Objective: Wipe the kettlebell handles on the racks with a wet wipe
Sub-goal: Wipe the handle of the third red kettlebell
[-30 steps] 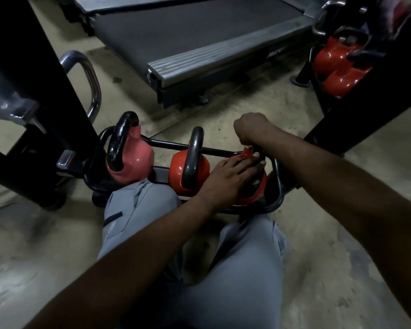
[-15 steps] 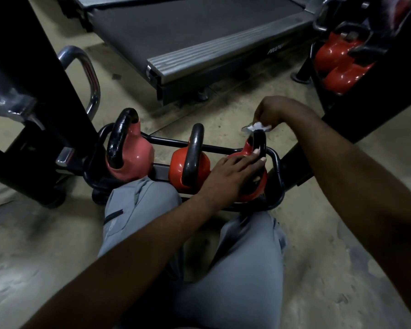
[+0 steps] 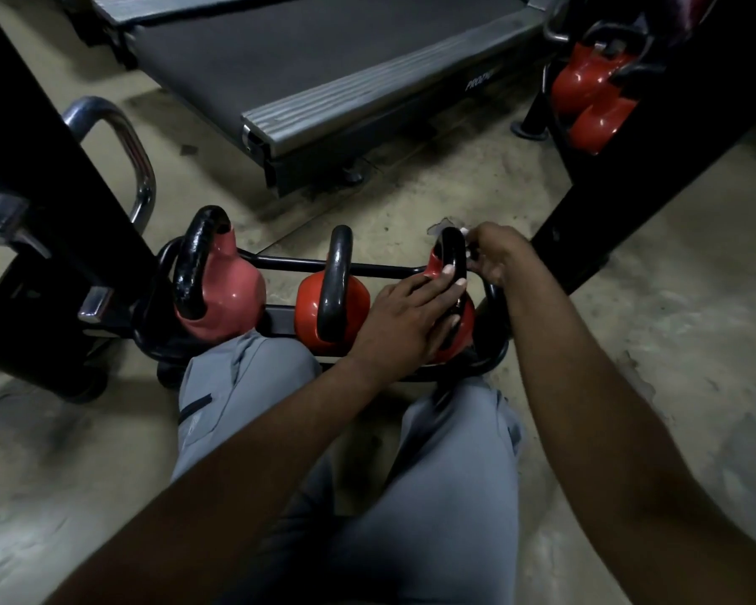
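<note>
Rack [image 3: 289, 268] holds three kettlebells [image 3: 328, 312]; left hand [image 3: 411, 312] flat on rightmost kettlebell [image 3: 467, 338]; right hand [image 3: 496, 255] pinches probable wipe [image 3: 464, 231] against its handle [image 3: 452, 251].

Floor: bare, hard and tan [image 3: 673, 342], with dark smudges and pale worn patches. A small chipped spot [image 3: 444, 224] shows near the middle.
Treadmill: big and low, at the top [image 3: 324, 50]. It has a dark belt and a grey ridged strip [image 3: 367, 93] along its near edge. The white letters [image 3: 479, 83] on its side are too blurry to read. A small foot [image 3: 352, 174] under its corner sits on the floor.
Left post: thick and black [image 3: 40, 168], slanting across the left side.
Silver bar: a shiny bent loop [image 3: 127, 141] just beside the left post.
Right post: thick and black [image 3: 655, 168], slanting down to the floor.
Light: dim, with bright glints on the silver bar.
</note>
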Motion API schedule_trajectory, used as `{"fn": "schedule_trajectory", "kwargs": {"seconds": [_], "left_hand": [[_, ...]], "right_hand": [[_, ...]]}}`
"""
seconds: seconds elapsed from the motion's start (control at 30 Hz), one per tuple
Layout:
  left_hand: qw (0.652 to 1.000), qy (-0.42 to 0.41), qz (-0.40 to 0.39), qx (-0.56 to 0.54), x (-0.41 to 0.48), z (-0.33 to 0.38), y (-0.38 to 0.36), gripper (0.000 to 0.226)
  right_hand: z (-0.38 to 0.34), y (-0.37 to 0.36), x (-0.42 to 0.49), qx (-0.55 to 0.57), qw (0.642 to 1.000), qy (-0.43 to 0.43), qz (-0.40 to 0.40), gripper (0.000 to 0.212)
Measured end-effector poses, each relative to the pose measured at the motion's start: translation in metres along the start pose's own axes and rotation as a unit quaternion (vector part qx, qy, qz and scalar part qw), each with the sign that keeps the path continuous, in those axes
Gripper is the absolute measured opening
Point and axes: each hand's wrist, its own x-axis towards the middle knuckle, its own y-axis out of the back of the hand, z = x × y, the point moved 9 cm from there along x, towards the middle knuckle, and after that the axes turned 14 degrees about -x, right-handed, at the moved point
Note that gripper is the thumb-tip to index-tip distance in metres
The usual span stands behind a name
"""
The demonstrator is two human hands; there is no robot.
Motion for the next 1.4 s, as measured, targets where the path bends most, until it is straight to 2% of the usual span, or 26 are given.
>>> {"fn": "schedule_trajectory", "kwargs": {"seconds": [0.13, 0.27, 0.4, 0.53, 0.7, 0.8, 0.87, 0.93, 1.0, 1.07, 1.17, 1.33, 1.4], "left_hand": [[1.000, 0.010, -0.013, -0.002, 0.003, -0.001, 0.000, 0.049], [1.000, 0.004, -0.004, 0.005, 0.002, 0.003, 0.001, 0.049], [1.000, 0.013, -0.003, 0.012, 0.004, 0.005, 0.002, 0.050], [1.000, 0.012, 0.009, 0.003, 0.001, 0.008, 0.005, 0.050], [1.000, 0.021, 0.005, 0.011, 0.003, 0.008, 0.004, 0.051], [0.999, 0.027, 0.005, 0.017, 0.001, 0.005, 0.003, 0.051], [1.000, 0.021, 0.002, 0.017, 0.001, 0.006, 0.002, 0.051], [1.000, 0.018, -0.008, 0.014, 0.000, 0.007, 0.001, 0.052], [1.000, 0.020, -0.010, 0.016, 0.002, 0.005, 0.001, 0.051], [1.000, 0.019, -0.001, 0.014, 0.002, 0.003, 0.003, 0.049], [1.000, 0.006, 0.007, 0.010, 0.000, 0.003, 0.001, 0.049], [1.000, 0.016, 0.009, 0.009, 0.002, 0.003, 0.000, 0.049], [1.000, 0.013, 0.014, -0.009, 0.002, 0.004, 0.003, 0.048]], "right_hand": [[0.015, -0.004, -0.001, 0.109, 0.993, -0.034, 0.009, 0.024], [0.025, -0.017, -0.016, 0.156, 0.984, -0.050, -0.064, 0.028], [0.028, -0.024, -0.023, 0.223, 0.969, -0.066, -0.080, 0.030], [0.025, -0.028, -0.024, 0.200, 0.975, -0.045, -0.084, 0.036], [0.031, -0.026, -0.027, 0.248, 0.962, -0.056, -0.100, 0.036], [0.016, -0.033, -0.021, 0.206, 0.972, -0.025, -0.106, 0.034], [0.020, -0.028, -0.023, 0.187, 0.977, -0.029, -0.102, 0.044], [0.031, -0.015, -0.021, 0.212, 0.973, -0.057, -0.074, 0.050], [0.035, -0.005, -0.012, 0.215, 0.972, -0.083, -0.041, 0.035], [0.025, -0.009, -0.014, 0.151, 0.985, -0.050, -0.067, 0.027], [0.028, -0.016, -0.028, 0.063, 0.992, -0.009, -0.111, 0.032], [0.042, -0.007, -0.024, 0.123, 0.990, -0.036, -0.058, 0.026], [0.036, -0.018, -0.025, 0.114, 0.991, -0.032, -0.061, 0.029]]}}
